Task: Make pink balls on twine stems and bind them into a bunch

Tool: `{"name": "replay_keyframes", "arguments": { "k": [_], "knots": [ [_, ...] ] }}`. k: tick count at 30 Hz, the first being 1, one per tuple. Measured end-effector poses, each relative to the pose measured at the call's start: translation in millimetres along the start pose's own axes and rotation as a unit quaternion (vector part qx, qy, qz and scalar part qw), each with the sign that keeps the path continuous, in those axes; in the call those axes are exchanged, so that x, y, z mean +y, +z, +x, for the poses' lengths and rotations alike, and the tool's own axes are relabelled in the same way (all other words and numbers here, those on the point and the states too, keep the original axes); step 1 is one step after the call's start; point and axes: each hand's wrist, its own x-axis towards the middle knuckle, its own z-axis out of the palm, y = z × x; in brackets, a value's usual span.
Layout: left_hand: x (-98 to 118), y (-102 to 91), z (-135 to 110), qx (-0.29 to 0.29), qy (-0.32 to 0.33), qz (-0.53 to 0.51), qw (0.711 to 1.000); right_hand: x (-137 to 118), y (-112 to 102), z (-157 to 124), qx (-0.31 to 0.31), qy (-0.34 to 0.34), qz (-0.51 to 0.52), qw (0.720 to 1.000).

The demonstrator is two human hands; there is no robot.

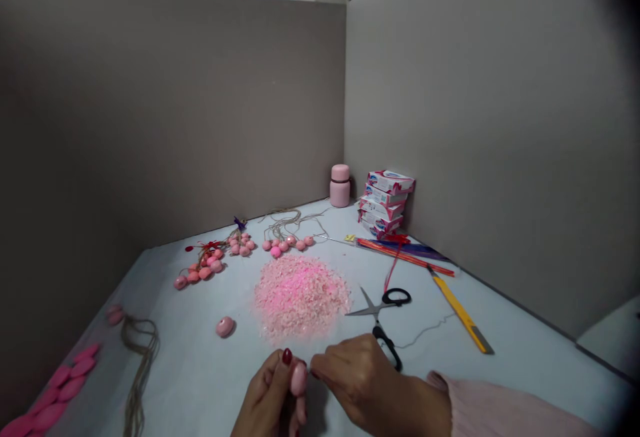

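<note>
Ball [299,380], pink and smooth, pinched by the left hand [267,394] nearer than the flakes [303,294], is probably light, dentable, perhaps slippery, best held round its sides, while the right hand [357,377] bunches its fingertips just beside it, on what I cannot tell.

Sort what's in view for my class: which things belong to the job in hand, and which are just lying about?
Likely job things: pink bead in the left hand; loose bead; twine bundle.

Probably just lying about: pink container; stacked boxes.
</note>
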Motion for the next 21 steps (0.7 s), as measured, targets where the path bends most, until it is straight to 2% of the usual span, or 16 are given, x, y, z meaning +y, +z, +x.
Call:
{"name": "replay_keyframes", "arguments": {
  "k": [3, 5, 6, 8, 12, 14, 16, 17, 18, 19, 21],
  "knots": [
    [0, 3.1, -4, 0.068, 0.114, 0.075, 0.988, 1, -1, 4, -0.001, 0.067, 0.097, 0.993],
    [-1, 4.2, -7, 0.085, 0.19, 0.16, 0.965, 0, -1, 6, -0.001, 0.124, 0.166, 0.978],
    [-2, 4.2, -7, 0.084, 0.201, 0.197, 0.956, 0, -1, 7, 0.0, 0.141, 0.186, 0.972],
    [-3, 3.2, -8, 0.068, 0.175, 0.226, 0.956, 0, 0, 6, 0.009, 0.137, 0.187, 0.973],
    [0, -0.4, -6, 0.029, 0.096, 0.146, 0.984, -1, 0, 0, 0.041, 0.002, 0.04, 0.998],
    [0, -1.5, -5, 0.01, 0.012, 0.084, 0.996, -1, 0, -1, 0.05, -0.044, -0.03, 0.997],
    [-4, -1.4, -3, -0.004, -0.07, 0.019, 0.997, 0, 1, -1, 0.052, -0.052, -0.047, 0.996],
    [-6, -0.9, -2, -0.003, -0.078, -0.008, 0.997, 1, 1, -1, 0.053, -0.045, -0.039, 0.997],
    [-9, -0.2, -2, 0.006, -0.051, -0.018, 0.999, 1, 2, 0, 0.055, -0.032, -0.022, 0.998],
    [-12, 0.5, -2, 0.025, 0.005, -0.001, 1.0, 2, 3, 1, 0.056, -0.015, 0.0, 0.998],
    [-15, 1.6, -2, 0.062, 0.11, 0.083, 0.988, 3, 3, 3, 0.06, 0.019, 0.04, 0.997]
  ]
}}
